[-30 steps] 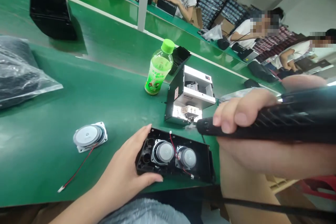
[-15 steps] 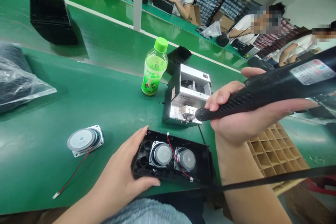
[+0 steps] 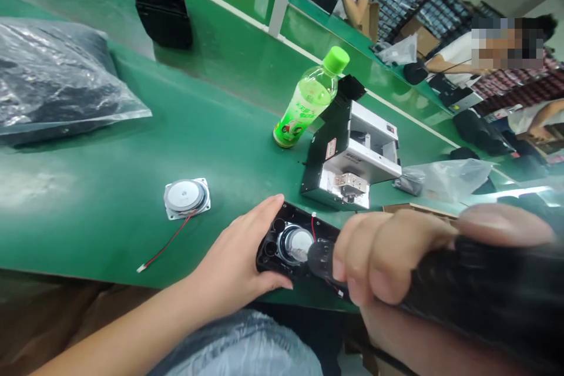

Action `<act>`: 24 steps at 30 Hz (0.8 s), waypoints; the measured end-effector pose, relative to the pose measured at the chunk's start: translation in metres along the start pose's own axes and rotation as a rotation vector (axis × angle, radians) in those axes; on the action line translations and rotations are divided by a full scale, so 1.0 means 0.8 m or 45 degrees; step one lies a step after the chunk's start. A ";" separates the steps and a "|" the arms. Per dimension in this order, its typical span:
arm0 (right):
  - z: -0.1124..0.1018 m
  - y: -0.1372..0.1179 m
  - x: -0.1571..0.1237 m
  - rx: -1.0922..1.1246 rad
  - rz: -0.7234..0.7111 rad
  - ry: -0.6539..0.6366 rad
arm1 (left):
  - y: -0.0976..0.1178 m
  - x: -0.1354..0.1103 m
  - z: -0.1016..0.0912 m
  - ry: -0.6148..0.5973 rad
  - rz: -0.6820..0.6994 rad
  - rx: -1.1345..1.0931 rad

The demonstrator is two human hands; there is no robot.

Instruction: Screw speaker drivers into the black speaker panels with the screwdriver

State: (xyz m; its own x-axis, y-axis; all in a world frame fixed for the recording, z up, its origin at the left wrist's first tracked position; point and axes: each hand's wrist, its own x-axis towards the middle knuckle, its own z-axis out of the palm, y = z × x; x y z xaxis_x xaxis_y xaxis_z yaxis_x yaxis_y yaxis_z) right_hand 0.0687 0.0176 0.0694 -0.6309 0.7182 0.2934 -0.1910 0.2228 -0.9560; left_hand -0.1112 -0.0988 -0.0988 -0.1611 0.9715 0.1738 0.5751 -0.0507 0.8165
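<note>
Two hands working at six o'clock: left hand (image 3: 231, 252) bracing a black plastic speaker housing (image 3: 268, 247) with spread fingers, right hand (image 3: 383, 258) clenching a black electric screwdriver (image 3: 467, 285); one slip could puncture the white cone (image 3: 300, 243).

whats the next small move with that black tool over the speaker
Probably shift the tip of the black handheld tool, held in the right hand, off the white speaker cone toward the speaker's edge. The tip sits right over the cone, which looks easy to damage, while the left hand steadies the black housing.
</note>
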 end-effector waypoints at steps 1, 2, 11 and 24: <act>0.008 0.002 0.001 0.004 0.006 -0.024 | 0.000 0.000 0.000 0.003 0.017 -0.007; 0.015 0.004 0.004 0.017 0.014 -0.033 | 0.000 0.001 0.000 0.010 0.032 -0.015; 0.022 0.035 0.011 0.132 0.003 -0.080 | 0.010 0.007 -0.007 -0.014 0.071 -0.026; 0.032 0.040 0.004 0.063 0.011 -0.099 | 0.010 0.008 -0.006 0.008 0.100 -0.087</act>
State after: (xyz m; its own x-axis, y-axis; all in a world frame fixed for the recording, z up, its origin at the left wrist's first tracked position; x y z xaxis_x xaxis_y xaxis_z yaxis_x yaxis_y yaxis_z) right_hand 0.0409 0.0100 0.0394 -0.6888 0.6663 0.2856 -0.2207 0.1825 -0.9581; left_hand -0.1115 -0.0938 -0.0880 -0.1230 0.9625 0.2420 0.5302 -0.1424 0.8359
